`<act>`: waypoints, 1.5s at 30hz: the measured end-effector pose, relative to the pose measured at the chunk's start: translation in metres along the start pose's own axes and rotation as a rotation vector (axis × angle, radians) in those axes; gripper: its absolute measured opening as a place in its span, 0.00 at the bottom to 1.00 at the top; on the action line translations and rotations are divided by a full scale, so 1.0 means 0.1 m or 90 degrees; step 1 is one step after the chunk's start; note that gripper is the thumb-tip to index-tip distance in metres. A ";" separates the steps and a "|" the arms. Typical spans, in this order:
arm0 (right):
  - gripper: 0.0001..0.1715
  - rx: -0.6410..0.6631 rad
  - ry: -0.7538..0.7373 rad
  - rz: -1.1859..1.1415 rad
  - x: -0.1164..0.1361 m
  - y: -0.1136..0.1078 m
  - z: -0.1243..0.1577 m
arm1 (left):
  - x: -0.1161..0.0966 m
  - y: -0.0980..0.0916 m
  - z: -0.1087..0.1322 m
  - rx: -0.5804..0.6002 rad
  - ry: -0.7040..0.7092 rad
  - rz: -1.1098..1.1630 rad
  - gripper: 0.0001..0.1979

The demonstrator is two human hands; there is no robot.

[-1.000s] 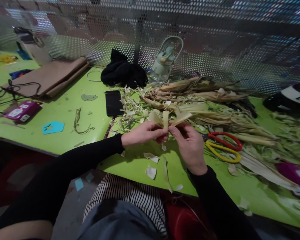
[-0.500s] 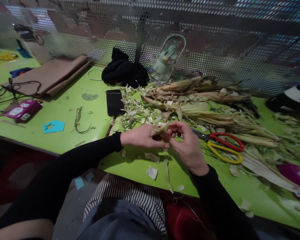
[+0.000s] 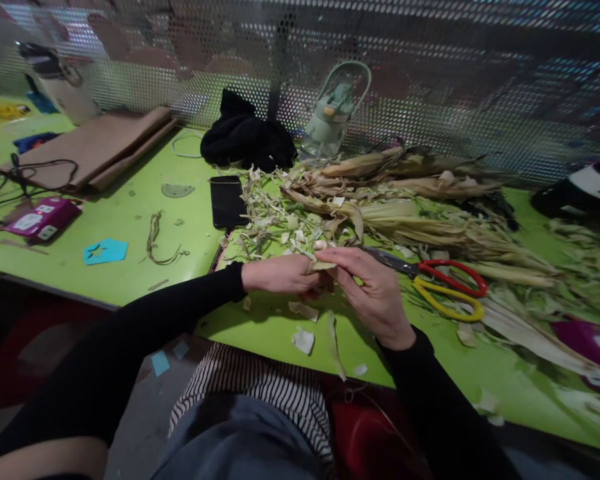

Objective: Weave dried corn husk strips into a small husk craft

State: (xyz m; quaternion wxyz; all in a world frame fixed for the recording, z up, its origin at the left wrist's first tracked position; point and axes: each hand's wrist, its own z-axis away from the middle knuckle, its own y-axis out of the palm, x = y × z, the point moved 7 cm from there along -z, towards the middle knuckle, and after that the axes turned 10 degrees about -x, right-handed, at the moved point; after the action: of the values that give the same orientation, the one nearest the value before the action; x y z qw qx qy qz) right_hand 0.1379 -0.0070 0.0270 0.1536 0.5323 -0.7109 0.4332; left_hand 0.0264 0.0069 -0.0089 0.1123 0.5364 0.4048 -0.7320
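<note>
A small pale piece of corn husk (image 3: 324, 266) sits between my two hands, over the front part of the green table. My left hand (image 3: 285, 274) is closed on it, its fingertips mostly tucked out of sight. My right hand (image 3: 373, 287) pinches the same piece from the right, thumb and forefinger together. Just beyond my hands lies a heap of husk scraps (image 3: 270, 220), with long dried corn husks (image 3: 410, 220) behind it. Scissors (image 3: 425, 277) with one red and one yellow handle lie right of my right hand.
A black phone (image 3: 228, 202) lies left of the scraps. Behind stand a green bottle (image 3: 327, 120) and black cloth (image 3: 247, 137). Brown paper (image 3: 100, 143), a purple box (image 3: 44, 219) and a blue cutout (image 3: 106, 251) lie leftward. A perforated metal screen (image 3: 190, 67) borders the back.
My right-hand fingers have moved over the husk piece and closed nearer to my left hand. My left hand's fingers have curled under. The view has shifted slightly.
</note>
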 end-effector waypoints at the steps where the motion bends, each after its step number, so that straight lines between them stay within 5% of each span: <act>1: 0.11 -0.003 0.055 -0.050 -0.05 0.01 0.01 | -0.01 0.01 0.00 0.005 0.001 -0.001 0.18; 5: 0.14 -0.057 0.291 -0.271 -0.28 0.06 0.08 | -0.06 0.01 0.00 -0.005 -0.003 0.029 0.18; 11: 0.22 -0.051 0.360 -0.311 -0.39 0.11 0.13 | 0.00 0.07 -0.04 -0.080 -0.013 0.018 0.18; 19: 0.23 -0.023 0.188 -0.056 -0.18 -0.01 0.06 | 0.06 0.08 -0.03 -0.070 -0.072 0.196 0.17; 26: 0.13 -0.039 0.166 -0.131 -0.14 -0.11 0.04 | 0.14 0.04 -0.04 -0.092 -0.112 0.363 0.13; 34: 0.17 0.039 0.021 0.070 0.03 -0.13 -0.04 | 0.20 -0.01 -0.06 -0.164 -0.156 0.515 0.07; 39: 0.09 -0.004 0.037 0.114 -0.01 -0.19 -0.02 | 0.17 0.00 -0.06 -0.181 -0.185 0.603 0.05; 45: 0.05 0.011 -0.068 0.144 0.06 -0.20 -0.04 | 0.21 0.01 -0.09 -0.187 -0.207 0.623 0.07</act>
State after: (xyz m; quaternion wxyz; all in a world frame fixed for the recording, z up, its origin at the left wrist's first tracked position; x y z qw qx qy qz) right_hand 0.1522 -0.0085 0.0425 0.0607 0.4722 -0.7698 0.4251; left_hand 0.0253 0.0184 -0.0289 0.5756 0.5206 0.1827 -0.6035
